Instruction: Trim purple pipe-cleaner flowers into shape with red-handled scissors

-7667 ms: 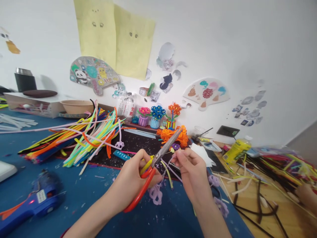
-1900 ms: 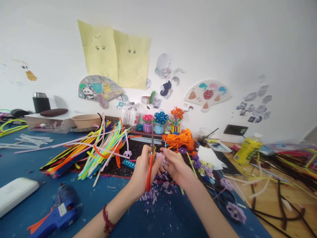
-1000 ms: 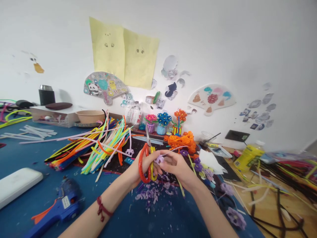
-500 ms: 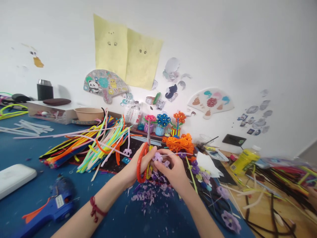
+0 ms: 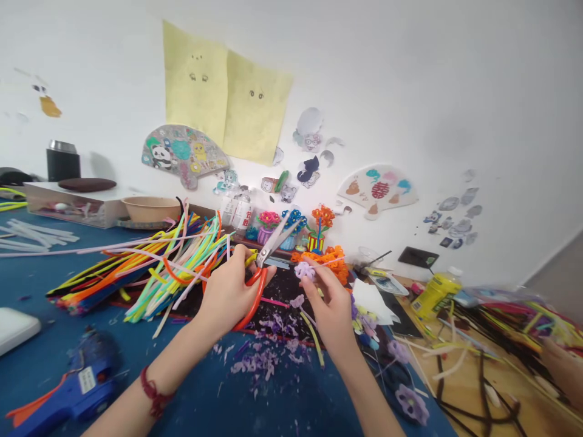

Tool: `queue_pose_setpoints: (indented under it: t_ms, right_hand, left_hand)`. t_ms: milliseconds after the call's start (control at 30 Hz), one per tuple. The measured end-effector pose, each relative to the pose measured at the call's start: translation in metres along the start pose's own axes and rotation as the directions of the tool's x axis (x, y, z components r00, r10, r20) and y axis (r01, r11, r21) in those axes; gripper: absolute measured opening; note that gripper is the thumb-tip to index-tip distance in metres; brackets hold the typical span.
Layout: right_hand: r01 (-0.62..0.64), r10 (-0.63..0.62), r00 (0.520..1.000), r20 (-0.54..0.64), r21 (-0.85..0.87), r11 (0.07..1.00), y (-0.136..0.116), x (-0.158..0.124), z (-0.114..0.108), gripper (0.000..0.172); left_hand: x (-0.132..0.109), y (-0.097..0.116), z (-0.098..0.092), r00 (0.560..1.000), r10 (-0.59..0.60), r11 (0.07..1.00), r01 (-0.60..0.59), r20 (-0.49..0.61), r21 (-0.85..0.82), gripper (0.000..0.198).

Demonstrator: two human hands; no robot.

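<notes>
My left hand (image 5: pixel 235 291) grips a pair of scissors (image 5: pixel 269 247) by the red handles, with the blades apart and pointing up and right. In my right hand (image 5: pixel 328 295), a light purple pipe-cleaner flower (image 5: pixel 304 271) is pinched between thumb and fingers, a thin stem running off to its right. The blades and the flower are apart. Under the hands, purple fuzz clippings (image 5: pixel 262 358) lie scattered over a dark mat and the blue tabletop. Just left of my right wrist is a small lilac piece (image 5: pixel 297 301) beside a yellow-green strip (image 5: pixel 313 337).
Colourful pipe cleaners (image 5: pixel 150 267) lie in a bundle at left, near a blue glue gun (image 5: pixel 77 382). Small potted flowers (image 5: pixel 293 229) and an orange pile (image 5: pixel 334 264) stand behind. A yellow bottle (image 5: pixel 437 294) is at right; another person's hand (image 5: pixel 562 367) shows at the edge.
My hands have moved apart. The scissors have shifted away from the flower and their blades have opened, while the flower has risen slightly to the right. The whole view has shifted a little.
</notes>
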State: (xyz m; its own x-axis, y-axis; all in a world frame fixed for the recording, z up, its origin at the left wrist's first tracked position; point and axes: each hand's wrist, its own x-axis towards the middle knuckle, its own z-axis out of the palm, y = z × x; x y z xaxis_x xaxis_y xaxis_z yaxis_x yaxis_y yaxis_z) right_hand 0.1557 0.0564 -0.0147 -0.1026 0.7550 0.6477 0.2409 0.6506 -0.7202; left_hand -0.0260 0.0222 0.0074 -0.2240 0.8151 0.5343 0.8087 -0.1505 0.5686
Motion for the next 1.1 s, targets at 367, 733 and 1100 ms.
queue_pose_setpoints:
  t_ms: [367, 733, 1100]
  right_hand:
    - [0.194, -0.229, 0.969, -0.089, -0.298, 0.935, -0.001, 0.002, -0.013, 0.030]
    - [0.193, -0.221, 0.971, -0.087, -0.254, 0.948, -0.007, 0.004, -0.016, 0.031]
    - [0.194, -0.223, 0.970, -0.102, -0.237, 0.952, -0.004, 0.004, -0.016, 0.036]
  left_hand:
    - [-0.009, 0.006, 0.002, 0.952, 0.220, 0.963, -0.247, 0.213, 0.111, 0.033]
    - [-0.009, 0.006, 0.001, 0.911, 0.327, 0.911, -0.375, 0.252, 0.174, 0.037]
    - [-0.008, 0.004, 0.003, 0.912, 0.326, 0.923, -0.364, 0.247, 0.124, 0.032]
